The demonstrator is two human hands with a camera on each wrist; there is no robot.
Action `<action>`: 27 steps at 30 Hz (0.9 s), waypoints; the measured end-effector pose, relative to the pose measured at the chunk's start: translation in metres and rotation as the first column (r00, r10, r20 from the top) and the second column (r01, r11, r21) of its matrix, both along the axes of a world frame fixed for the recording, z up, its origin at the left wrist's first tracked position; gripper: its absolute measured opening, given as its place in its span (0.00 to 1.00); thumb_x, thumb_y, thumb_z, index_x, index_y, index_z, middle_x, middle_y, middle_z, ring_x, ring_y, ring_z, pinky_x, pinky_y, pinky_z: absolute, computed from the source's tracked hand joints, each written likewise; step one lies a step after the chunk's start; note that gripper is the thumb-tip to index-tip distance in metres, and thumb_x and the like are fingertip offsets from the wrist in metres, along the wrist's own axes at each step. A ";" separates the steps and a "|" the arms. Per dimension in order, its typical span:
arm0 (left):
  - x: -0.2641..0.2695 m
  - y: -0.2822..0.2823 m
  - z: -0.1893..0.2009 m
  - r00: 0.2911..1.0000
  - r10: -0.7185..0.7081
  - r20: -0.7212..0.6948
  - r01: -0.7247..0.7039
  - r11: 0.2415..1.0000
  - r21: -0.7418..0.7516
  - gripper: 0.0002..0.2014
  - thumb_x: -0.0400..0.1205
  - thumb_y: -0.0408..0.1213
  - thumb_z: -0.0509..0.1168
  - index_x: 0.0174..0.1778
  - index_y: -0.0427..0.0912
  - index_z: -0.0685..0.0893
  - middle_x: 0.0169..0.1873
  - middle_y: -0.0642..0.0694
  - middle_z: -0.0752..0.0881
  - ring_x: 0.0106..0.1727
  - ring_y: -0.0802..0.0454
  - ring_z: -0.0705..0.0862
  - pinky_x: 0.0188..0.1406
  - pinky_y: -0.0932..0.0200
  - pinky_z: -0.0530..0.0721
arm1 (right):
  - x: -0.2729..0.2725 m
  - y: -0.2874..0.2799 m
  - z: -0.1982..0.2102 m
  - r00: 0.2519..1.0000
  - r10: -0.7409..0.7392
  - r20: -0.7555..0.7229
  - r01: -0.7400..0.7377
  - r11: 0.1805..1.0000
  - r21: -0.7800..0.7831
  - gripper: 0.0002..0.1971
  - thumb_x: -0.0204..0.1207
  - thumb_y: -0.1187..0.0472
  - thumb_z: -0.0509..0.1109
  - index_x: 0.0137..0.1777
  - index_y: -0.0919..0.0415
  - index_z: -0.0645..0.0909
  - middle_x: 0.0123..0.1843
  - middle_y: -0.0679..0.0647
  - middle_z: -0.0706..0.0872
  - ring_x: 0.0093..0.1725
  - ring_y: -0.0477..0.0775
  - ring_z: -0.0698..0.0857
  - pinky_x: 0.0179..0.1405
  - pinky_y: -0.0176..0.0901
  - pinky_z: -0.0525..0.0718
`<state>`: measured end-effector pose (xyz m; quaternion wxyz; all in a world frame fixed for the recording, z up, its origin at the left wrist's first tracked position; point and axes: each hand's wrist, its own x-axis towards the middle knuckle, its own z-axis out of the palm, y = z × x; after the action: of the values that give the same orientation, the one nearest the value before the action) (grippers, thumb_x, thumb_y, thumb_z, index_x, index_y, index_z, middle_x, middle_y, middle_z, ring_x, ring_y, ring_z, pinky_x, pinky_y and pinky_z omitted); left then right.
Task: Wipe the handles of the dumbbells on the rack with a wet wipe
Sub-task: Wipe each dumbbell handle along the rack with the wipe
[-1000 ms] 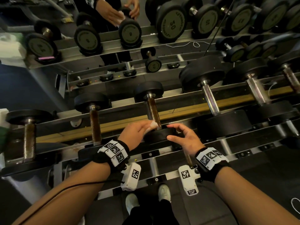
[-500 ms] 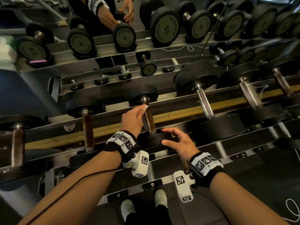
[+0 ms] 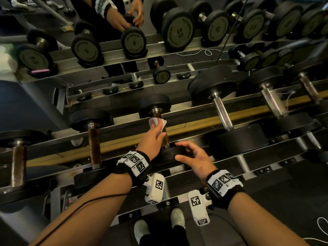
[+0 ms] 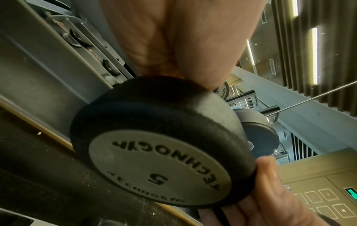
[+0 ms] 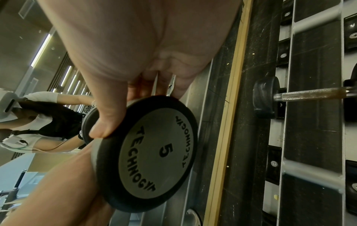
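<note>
Now the left hand (image 3: 152,139), pinching the wipe (image 3: 157,121), has slid up the rusty brown handle (image 3: 165,137) of the dumbbell (image 3: 154,105) on the rack (image 3: 195,114); the right hand (image 3: 194,158) keeps curled fingers around its near black end.

Both forearms reached forward. The left hand (image 3: 154,137) stretched furthest, fingers curled in a pinch. The right hand (image 3: 194,159) sat nearer, thumb and fingers spread in a loose curved clasp.

The grey metal rack (image 3: 195,110) cradles a row of black-ended dumbbells across its 2 rails, the one marked 5 (image 5: 154,154) seemingly lightest, heavier ones (image 3: 227,114) right of it.
</note>
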<state>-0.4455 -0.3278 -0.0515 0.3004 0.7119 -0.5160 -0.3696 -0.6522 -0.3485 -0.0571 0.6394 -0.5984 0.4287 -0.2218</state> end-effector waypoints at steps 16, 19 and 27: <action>0.012 -0.026 0.009 0.773 0.558 -0.302 -0.570 0.820 0.056 0.16 0.76 0.41 0.78 0.56 0.52 0.81 0.51 0.51 0.89 0.48 0.59 0.86 0.44 0.63 0.85 | -0.004 -0.002 -0.004 0.999 0.031 -0.035 -0.031 1.000 -0.005 0.23 0.69 0.51 0.81 0.64 0.36 0.82 0.62 0.39 0.84 0.63 0.44 0.84 0.61 0.48 0.86; 0.014 -0.030 0.008 0.722 0.621 -0.305 -0.603 0.781 0.162 0.15 0.76 0.39 0.78 0.58 0.47 0.86 0.55 0.48 0.90 0.56 0.51 0.87 0.58 0.49 0.87 | -0.004 -0.002 -0.003 0.999 0.030 -0.030 -0.030 1.000 0.002 0.22 0.71 0.57 0.80 0.63 0.37 0.83 0.61 0.36 0.85 0.61 0.41 0.84 0.60 0.48 0.86; 0.019 -0.038 0.009 0.679 0.631 -0.376 -0.601 0.771 0.209 0.04 0.79 0.40 0.75 0.41 0.55 0.88 0.48 0.49 0.90 0.54 0.46 0.88 0.56 0.47 0.88 | -0.003 -0.002 -0.001 1.000 0.024 0.002 -0.024 1.000 0.015 0.25 0.63 0.47 0.82 0.62 0.38 0.83 0.59 0.35 0.86 0.60 0.40 0.85 0.56 0.42 0.87</action>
<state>-0.4270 -0.3660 -0.0425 0.4874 0.7553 -0.1547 -0.4099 -0.6550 -0.3506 -0.0584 0.6469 -0.5985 0.4225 -0.2115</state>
